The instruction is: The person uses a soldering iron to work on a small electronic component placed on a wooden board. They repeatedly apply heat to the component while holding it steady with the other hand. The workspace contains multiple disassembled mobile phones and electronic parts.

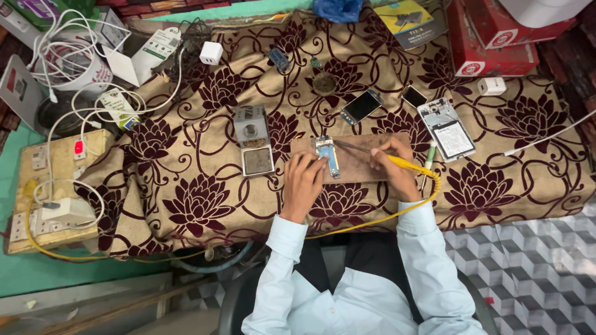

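Soldering is underway: your right hand (392, 166) is gripping the yellow-handled iron (372, 152), tip nearing the small circuit board (326, 155) on the wooden pad (357, 166) mid-bench, while your left hand (303, 180) is pinning its edge, fingers curled. Steady the tip next (the joint itself is too small to make out).

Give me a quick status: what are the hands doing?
Left hand steadies small circuit board on wooden block. Right hand grips yellow soldering iron, tip at board. Nothing in the way.
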